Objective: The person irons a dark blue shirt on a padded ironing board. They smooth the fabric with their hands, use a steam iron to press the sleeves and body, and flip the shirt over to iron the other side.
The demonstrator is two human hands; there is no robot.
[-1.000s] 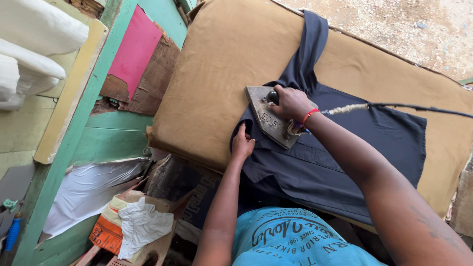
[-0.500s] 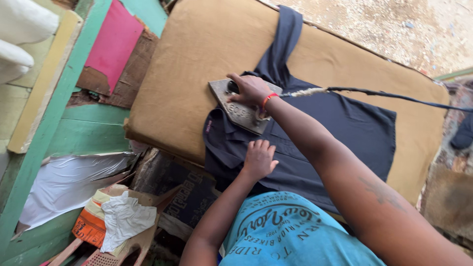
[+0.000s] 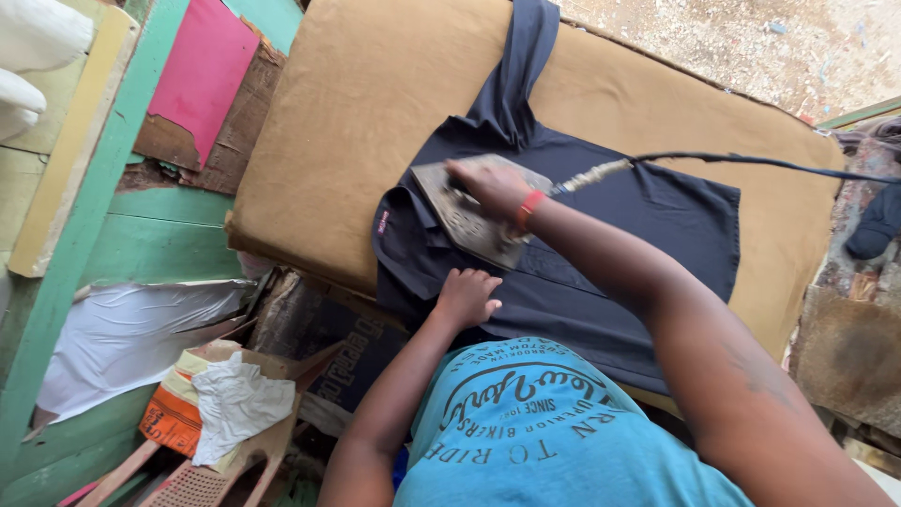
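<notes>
A dark navy shirt (image 3: 648, 225) lies spread on a table padded with tan cloth (image 3: 375, 122). My right hand (image 3: 488, 183) grips the handle of an old metal iron (image 3: 465, 221) pressed flat on the shirt near its collar. A braided cord (image 3: 601, 172) runs from the iron off to the right. My left hand (image 3: 466, 296) rests flat on the shirt's near edge, fingers spread, holding the cloth down. A red band circles my right wrist.
Green wooden wall boards (image 3: 150, 235) and a pink panel (image 3: 202, 70) stand to the left. A white sheet (image 3: 131, 333) and a chair holding crumpled white cloth (image 3: 235, 404) sit below the table. Dark clothing (image 3: 878, 221) hangs at the right edge.
The iron has slid a little toward the shirt's collar end. My left hand moved from beside the iron down to the shirt's near edge.
</notes>
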